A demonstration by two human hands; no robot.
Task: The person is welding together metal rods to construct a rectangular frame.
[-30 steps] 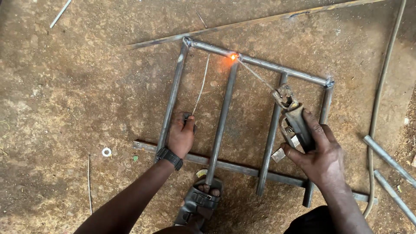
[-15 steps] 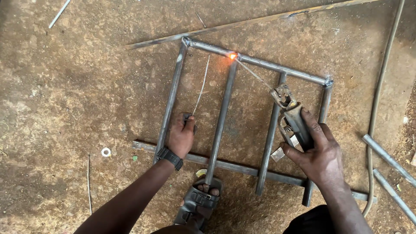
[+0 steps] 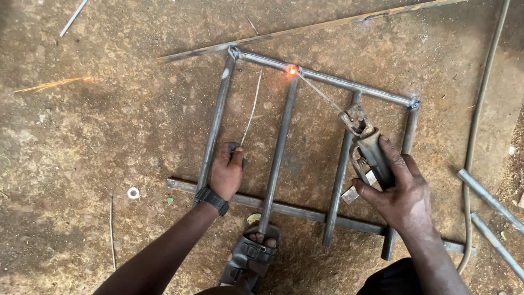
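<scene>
Electrode holder (image 3: 374,155) within right fingers (image 3: 394,164).

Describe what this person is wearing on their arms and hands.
Both forearms are bare, with no sleeves showing and no gloves on either hand. The left hand has a black wristwatch with a dark band strapped at the wrist. The right hand wears nothing: no watch, ring or band visible.
</scene>
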